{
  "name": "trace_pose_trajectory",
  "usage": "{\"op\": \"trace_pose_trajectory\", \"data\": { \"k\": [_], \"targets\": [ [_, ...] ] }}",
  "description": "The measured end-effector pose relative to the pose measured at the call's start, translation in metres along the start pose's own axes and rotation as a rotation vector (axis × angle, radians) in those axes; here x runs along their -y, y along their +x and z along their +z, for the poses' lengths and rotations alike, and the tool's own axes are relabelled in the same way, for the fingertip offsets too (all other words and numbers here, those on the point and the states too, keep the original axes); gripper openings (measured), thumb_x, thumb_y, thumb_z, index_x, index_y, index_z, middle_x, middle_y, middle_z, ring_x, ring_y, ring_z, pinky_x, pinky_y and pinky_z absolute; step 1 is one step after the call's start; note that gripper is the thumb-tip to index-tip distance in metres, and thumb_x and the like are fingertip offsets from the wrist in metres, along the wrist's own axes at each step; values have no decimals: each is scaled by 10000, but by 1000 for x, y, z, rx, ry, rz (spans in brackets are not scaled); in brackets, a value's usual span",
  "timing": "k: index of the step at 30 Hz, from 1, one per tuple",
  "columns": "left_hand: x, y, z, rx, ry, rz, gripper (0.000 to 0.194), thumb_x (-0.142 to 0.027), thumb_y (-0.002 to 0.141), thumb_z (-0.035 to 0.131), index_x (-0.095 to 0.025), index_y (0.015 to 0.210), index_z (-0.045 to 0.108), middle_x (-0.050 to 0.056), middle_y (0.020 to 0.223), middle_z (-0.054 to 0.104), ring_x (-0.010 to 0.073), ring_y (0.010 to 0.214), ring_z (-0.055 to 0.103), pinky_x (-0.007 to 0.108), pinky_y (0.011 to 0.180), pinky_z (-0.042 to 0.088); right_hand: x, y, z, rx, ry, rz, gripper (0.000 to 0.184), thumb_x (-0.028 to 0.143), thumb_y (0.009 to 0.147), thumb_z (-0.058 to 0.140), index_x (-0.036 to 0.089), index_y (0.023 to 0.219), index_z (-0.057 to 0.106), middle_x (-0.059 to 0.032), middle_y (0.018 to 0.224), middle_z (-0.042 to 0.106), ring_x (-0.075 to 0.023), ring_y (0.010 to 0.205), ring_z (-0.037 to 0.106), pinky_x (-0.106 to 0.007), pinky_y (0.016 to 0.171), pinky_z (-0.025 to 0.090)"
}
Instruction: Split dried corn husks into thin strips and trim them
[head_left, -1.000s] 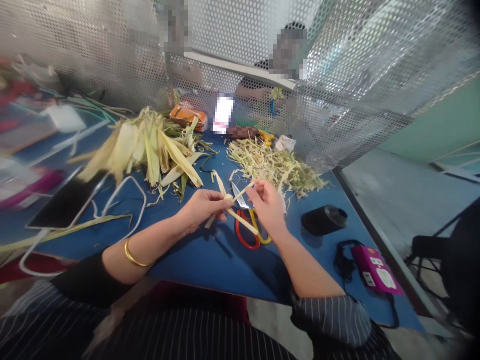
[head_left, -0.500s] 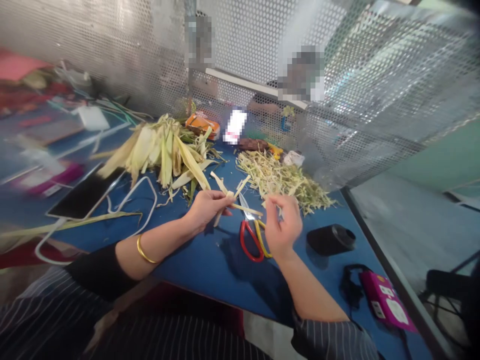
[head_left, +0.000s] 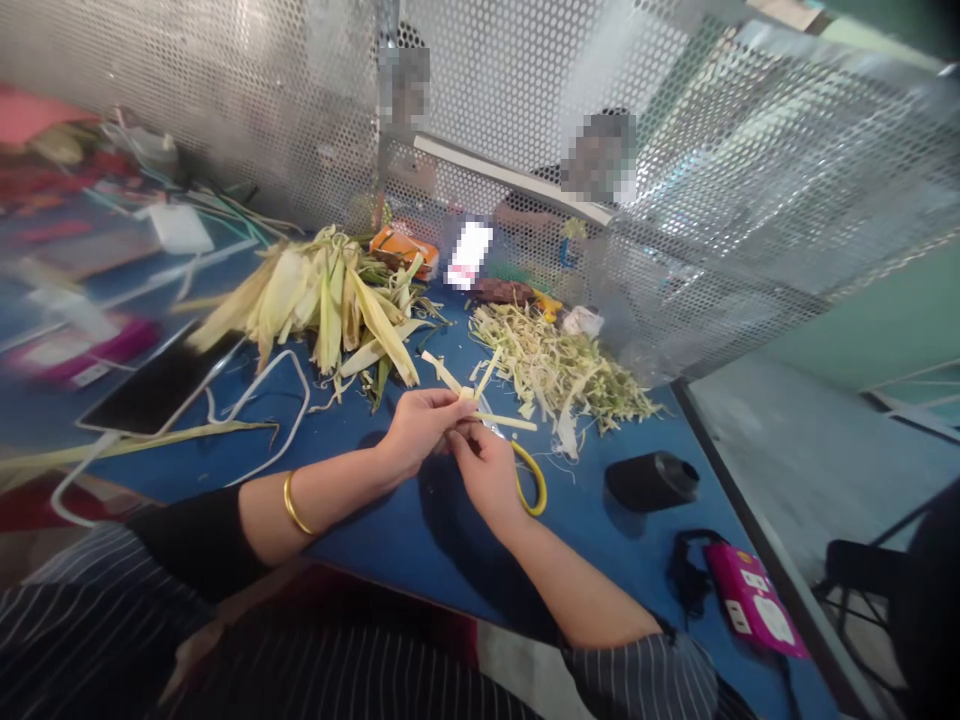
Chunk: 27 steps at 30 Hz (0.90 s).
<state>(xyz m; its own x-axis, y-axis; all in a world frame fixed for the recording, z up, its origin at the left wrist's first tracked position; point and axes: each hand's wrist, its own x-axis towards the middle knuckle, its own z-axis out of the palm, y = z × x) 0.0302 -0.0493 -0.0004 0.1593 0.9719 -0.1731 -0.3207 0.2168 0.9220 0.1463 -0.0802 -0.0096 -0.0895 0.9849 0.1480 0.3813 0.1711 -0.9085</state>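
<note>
Pale corn husk strips [head_left: 489, 372], crossed and folded into a small knot, stick out in several directions above the blue table. My left hand [head_left: 421, 428], with a gold bangle at the wrist, is closed and pinches the knot between thumb and fingers. Just below it, my right hand [head_left: 484, 462] is closed with its fingertips at the near side of the same strips. The exact spot it grips is partly hidden. Scissors with a yellow handle loop [head_left: 534, 480] lie beneath, mostly covered by my right hand.
Whole corn husks [head_left: 322, 300] are piled behind left, shredded husk [head_left: 555, 360] behind right. A lit phone [head_left: 469, 252] leans by a perforated screen [head_left: 300, 120]. A dark phone [head_left: 154, 385] with white cable, a black cylinder [head_left: 651, 480] and a magenta box [head_left: 754, 600] lie around. People sit beyond the screen.
My right hand has moved left, from beside the scissors to the husk strips at my left hand. It now covers the red handle loop. My left hand still holds the knot.
</note>
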Motion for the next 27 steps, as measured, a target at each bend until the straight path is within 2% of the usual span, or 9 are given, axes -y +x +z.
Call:
{"op": "trace_pose_trajectory", "data": {
  "k": [2, 4, 8, 12, 18, 22, 24, 26, 27],
  "targets": [
    [-3, 1, -1, 22, -12, -21, 265, -367, 668, 742, -128, 640, 632, -28, 503, 541, 46, 393, 421, 184, 384, 314, 0, 0, -1, 0, 35, -1, 228, 345, 873, 511, 189, 735, 604, -8, 701, 622, -146, 652, 565, -273, 653, 444],
    [-6, 2, -4, 86, -11, -32, 221, -323, 661, 749, -121, 702, 670, 6, 587, 613, 62, 457, 488, 192, 435, 359, -2, 0, -1, -8, 67, -3, 227, 350, 881, 493, 192, 747, 587, 0, 694, 589, -140, 643, 533, -269, 637, 430],
    [-14, 4, -8, 191, 51, -3, 169, -225, 661, 730, -109, 782, 711, 46, 711, 679, 90, 603, 570, 208, 565, 424, -5, 0, -3, 6, 110, -13, 194, 328, 888, 471, 196, 788, 572, -7, 769, 590, -146, 722, 542, -276, 697, 434],
    [-19, 5, -9, 131, 68, 20, 140, -231, 690, 696, -114, 762, 719, 52, 706, 691, 110, 630, 596, 240, 632, 458, -2, -2, -8, 79, 23, -72, 142, 248, 879, 457, 205, 766, 529, -4, 767, 559, -147, 732, 525, -279, 699, 425],
    [-20, 6, -11, 83, 50, 11, 146, -244, 674, 712, -122, 755, 722, 57, 734, 704, 123, 665, 625, 255, 684, 482, 6, 0, -12, 204, -57, -276, 148, 137, 844, 437, 214, 718, 449, -41, 933, 560, -178, 955, 530, -325, 896, 414],
    [-20, 6, -12, 62, 10, 1, 157, -246, 668, 728, -115, 752, 707, 61, 760, 708, 133, 709, 648, 260, 725, 499, 4, -2, -14, 229, -149, -304, 140, 173, 868, 442, 212, 736, 471, -36, 884, 579, -165, 872, 558, -298, 815, 440],
    [-22, 5, -13, 54, -12, -7, 175, -252, 679, 726, -114, 783, 695, 58, 754, 707, 136, 728, 661, 258, 739, 505, 4, -6, -19, 181, -307, -340, 108, 227, 882, 474, 211, 783, 513, -23, 797, 604, -158, 754, 570, -292, 731, 433],
    [-25, 5, -14, 66, -4, 1, 201, -268, 686, 724, -114, 806, 678, 57, 751, 702, 135, 715, 667, 251, 708, 508, 5, -10, -26, 29, -516, -451, 75, 268, 872, 525, 209, 838, 557, -34, 780, 637, -170, 725, 580, -314, 724, 410],
    [-26, 4, -14, 79, 8, 2, 209, -277, 690, 721, -113, 807, 669, 57, 747, 697, 133, 696, 667, 245, 679, 507, 5, -10, -30, -79, -610, -518, 75, 271, 864, 545, 207, 878, 581, -58, 841, 660, -189, 786, 595, -335, 767, 401]
  ]
}}
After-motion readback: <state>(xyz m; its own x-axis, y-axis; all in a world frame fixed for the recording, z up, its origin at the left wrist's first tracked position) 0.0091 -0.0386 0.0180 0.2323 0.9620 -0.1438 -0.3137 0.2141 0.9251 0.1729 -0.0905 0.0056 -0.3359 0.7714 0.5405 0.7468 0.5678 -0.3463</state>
